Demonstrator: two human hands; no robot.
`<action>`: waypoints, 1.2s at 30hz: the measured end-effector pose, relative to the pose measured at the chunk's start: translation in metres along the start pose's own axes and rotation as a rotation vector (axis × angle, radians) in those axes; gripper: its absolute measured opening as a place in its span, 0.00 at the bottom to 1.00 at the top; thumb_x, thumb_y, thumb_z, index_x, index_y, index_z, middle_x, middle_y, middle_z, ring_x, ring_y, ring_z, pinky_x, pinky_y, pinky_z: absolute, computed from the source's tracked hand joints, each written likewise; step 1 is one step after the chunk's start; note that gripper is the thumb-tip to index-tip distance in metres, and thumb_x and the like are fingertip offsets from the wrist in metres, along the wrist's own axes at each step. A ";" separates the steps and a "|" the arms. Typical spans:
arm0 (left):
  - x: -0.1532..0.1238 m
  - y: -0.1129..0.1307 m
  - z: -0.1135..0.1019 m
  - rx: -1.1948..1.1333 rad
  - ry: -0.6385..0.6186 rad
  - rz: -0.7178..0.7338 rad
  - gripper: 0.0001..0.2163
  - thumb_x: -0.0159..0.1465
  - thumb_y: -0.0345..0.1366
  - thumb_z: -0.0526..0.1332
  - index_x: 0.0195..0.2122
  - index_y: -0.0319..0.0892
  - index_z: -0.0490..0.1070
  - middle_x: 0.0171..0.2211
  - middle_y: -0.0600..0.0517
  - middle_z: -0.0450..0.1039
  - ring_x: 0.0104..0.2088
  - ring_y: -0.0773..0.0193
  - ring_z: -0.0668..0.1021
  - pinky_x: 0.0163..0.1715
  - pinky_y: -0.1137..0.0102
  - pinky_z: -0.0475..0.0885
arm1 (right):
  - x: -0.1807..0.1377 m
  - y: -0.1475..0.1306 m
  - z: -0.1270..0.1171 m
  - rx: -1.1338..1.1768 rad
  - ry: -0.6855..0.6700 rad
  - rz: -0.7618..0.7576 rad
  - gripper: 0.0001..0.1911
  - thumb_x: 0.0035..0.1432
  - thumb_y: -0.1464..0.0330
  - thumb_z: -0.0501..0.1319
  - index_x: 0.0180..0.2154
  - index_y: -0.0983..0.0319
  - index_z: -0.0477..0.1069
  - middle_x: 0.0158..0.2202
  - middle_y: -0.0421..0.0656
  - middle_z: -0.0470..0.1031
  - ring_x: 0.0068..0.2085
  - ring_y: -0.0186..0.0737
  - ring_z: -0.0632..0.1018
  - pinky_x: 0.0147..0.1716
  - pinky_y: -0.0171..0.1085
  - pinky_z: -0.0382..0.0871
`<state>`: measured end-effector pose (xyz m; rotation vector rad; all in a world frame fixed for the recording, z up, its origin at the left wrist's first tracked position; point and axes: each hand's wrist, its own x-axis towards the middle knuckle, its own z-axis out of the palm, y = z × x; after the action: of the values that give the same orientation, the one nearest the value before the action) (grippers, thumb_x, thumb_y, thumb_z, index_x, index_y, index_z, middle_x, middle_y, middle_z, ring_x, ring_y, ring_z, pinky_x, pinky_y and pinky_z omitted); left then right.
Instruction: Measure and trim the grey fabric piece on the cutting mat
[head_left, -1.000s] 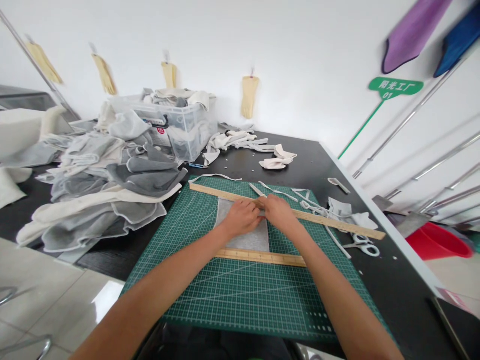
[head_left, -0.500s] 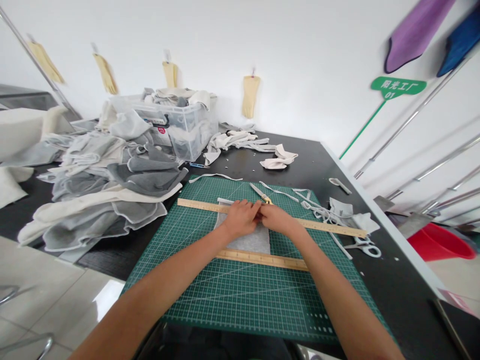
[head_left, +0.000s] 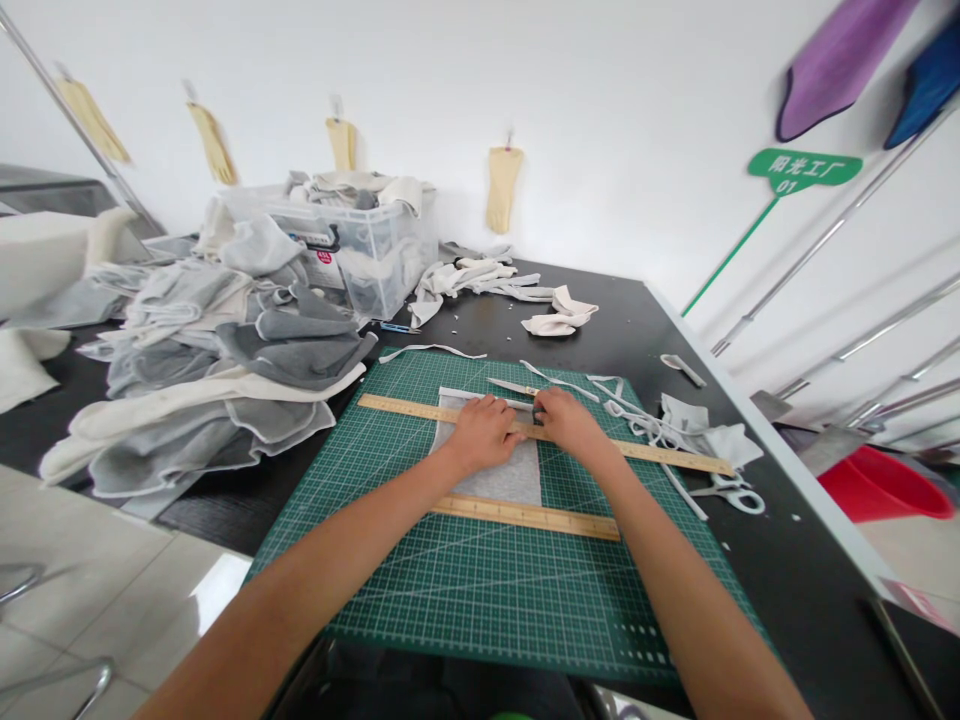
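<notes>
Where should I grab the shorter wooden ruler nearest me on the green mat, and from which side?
Take the near ruler by its right end, which sticks out past the grey fabric onto the bare cutting mat. It lies flat and thin, so come down from the right and pinch across its long edges, probably with the right hand, which is nearer that end.

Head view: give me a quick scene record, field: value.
left hand: pressing on upper ruler
right hand: on upper ruler beside the left; grip unclear
grey fabric: flat on cutting mat, reaching from upper ruler to lower ruler
scissors: on table, right of mat
fabric pile: left of mat
</notes>
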<state>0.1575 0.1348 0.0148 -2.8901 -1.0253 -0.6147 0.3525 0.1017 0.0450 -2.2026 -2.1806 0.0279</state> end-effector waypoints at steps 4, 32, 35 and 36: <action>0.000 -0.002 0.004 -0.010 0.002 0.001 0.14 0.69 0.48 0.61 0.41 0.42 0.74 0.42 0.46 0.75 0.49 0.51 0.74 0.50 0.57 0.67 | -0.001 0.006 0.010 -0.071 0.080 0.155 0.18 0.69 0.64 0.58 0.57 0.64 0.69 0.52 0.58 0.73 0.54 0.57 0.72 0.51 0.47 0.61; 0.002 -0.007 0.012 -0.106 0.013 -0.017 0.13 0.71 0.44 0.60 0.48 0.43 0.76 0.51 0.44 0.76 0.56 0.48 0.74 0.56 0.53 0.65 | 0.002 -0.004 0.027 0.087 0.292 0.336 0.13 0.68 0.65 0.54 0.47 0.66 0.71 0.49 0.59 0.75 0.53 0.61 0.71 0.50 0.51 0.58; 0.002 -0.007 0.013 -0.145 0.017 -0.016 0.12 0.70 0.44 0.60 0.47 0.43 0.77 0.51 0.44 0.76 0.56 0.47 0.73 0.56 0.51 0.65 | 0.002 -0.005 0.019 0.161 0.309 0.344 0.14 0.69 0.63 0.53 0.47 0.66 0.69 0.50 0.60 0.74 0.53 0.63 0.71 0.49 0.51 0.60; 0.002 -0.008 0.013 -0.162 0.019 -0.017 0.12 0.70 0.43 0.60 0.47 0.43 0.77 0.51 0.44 0.76 0.57 0.46 0.73 0.57 0.51 0.65 | 0.003 -0.002 0.014 0.191 0.305 0.337 0.14 0.69 0.62 0.52 0.47 0.66 0.69 0.50 0.60 0.75 0.53 0.62 0.72 0.48 0.50 0.61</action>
<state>0.1589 0.1442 0.0023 -3.0083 -1.0457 -0.7589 0.3498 0.1051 0.0315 -2.2618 -1.5704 -0.0800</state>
